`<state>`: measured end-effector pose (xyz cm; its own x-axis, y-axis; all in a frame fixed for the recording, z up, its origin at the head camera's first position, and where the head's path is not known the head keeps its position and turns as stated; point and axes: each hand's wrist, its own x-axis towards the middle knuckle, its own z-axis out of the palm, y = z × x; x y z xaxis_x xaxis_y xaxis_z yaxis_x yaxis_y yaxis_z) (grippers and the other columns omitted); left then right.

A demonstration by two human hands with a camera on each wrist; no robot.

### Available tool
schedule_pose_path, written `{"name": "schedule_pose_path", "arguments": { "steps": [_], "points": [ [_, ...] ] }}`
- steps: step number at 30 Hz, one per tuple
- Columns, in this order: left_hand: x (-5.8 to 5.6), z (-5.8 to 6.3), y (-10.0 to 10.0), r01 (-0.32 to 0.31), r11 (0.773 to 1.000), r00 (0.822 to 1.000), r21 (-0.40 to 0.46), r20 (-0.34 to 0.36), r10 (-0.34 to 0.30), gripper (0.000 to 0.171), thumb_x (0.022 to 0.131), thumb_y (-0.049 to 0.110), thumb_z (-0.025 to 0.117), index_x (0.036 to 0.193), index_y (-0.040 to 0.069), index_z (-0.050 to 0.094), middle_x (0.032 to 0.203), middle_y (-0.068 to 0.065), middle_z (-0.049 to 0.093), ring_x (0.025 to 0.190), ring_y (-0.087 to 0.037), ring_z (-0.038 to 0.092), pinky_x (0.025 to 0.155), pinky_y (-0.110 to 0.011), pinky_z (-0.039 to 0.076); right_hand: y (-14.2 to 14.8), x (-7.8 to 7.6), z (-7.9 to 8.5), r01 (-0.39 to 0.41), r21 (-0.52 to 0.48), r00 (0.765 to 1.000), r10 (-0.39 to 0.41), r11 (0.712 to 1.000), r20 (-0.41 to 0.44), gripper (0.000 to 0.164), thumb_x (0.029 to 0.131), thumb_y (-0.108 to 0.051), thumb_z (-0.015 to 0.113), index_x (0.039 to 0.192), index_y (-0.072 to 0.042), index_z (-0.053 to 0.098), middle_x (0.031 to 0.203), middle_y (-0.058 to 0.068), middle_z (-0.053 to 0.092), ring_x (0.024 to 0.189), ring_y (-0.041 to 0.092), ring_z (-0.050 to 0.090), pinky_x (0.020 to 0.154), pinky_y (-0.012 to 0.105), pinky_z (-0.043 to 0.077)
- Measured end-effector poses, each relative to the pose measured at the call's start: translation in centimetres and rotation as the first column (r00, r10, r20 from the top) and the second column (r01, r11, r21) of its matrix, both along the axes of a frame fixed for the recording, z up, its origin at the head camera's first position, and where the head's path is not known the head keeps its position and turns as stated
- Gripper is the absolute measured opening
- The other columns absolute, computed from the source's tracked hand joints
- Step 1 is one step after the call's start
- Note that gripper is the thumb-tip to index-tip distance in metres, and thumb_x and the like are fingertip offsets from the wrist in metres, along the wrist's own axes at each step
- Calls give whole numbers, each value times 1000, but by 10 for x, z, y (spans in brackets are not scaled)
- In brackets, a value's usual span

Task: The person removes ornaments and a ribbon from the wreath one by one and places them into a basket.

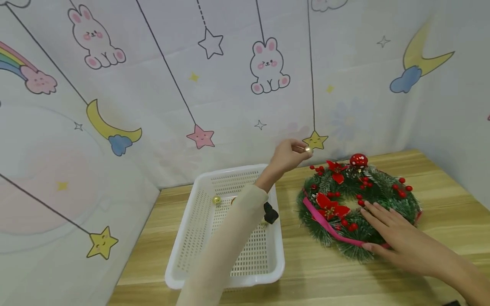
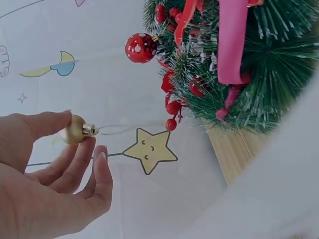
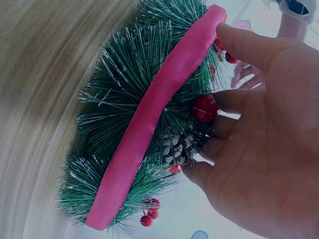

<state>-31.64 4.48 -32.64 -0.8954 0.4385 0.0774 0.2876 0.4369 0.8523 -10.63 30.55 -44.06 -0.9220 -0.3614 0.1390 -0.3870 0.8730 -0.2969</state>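
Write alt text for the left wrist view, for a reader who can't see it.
A person's left hand pinches a small gold ball, apart from a green wreath at upper right. The wreath bears a pink ribbon, red berries and a white-spotted red ball. Behind is a pale, star-printed backdrop.

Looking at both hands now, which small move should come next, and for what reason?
Probably the left hand should bring the gold ball to the wreath. It pinches the ball apart from the wreath, the ball's loop is free, the right hand rests on the wreath, and a red spotted ball sits there.
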Motion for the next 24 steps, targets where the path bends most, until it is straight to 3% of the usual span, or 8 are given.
{"name": "schedule_pose_path", "arguments": {
  "steps": [7, 12, 16, 24],
  "points": [
    [5, 0, -21, 19, 1000, 1000, 17, 4, -19, 24, 99, 28, 75, 119, 15, 75, 118, -4, 76, 112, -18, 68, 92, -37, 59, 2, 1, -1, 1, 9, 1000, -1, 1000, -16, 87, 99, -45, 70, 166, -8, 29, 171, 24, 29, 157, 48, 29, 122, 15, -24],
    [10, 0, -35, 17, 1000, 998, 23, 60, -19, 29, 99, 31, 76, 124, 17, 74, 125, -4, 73, 117, -19, 67, 98, -42, 59, 2, 1, -1, 0, 14, 1000, 0, 1000, -20, 87, 99, -45, 70, 166, -7, 30, 171, 24, 29, 157, 47, 29, 123, 16, -23],
    [19, 3, -48, 29, 999, 996, 24, 87, -31, 34, 99, 32, 75, 130, 18, 72, 129, -4, 73, 120, -20, 68, 100, -41, 59, 2, 0, -1, -6, 13, 1000, 6, 1000, -29, 86, 99, -45, 70, 166, -8, 30, 171, 24, 29, 161, 43, 23, 122, 15, -24],
    [42, 5, -79, 50, 999, 992, 2, 113, -50, 30, 98, 38, 76, 124, 23, 74, 122, 2, 77, 120, -16, 68, 112, -48, 51, 3, 0, -3, -20, 26, 998, 22, 999, -66, 87, 99, -44, 71, 167, -10, 27, 171, 23, 30, 167, 25, 6, 119, 10, -24]
  ]
}}
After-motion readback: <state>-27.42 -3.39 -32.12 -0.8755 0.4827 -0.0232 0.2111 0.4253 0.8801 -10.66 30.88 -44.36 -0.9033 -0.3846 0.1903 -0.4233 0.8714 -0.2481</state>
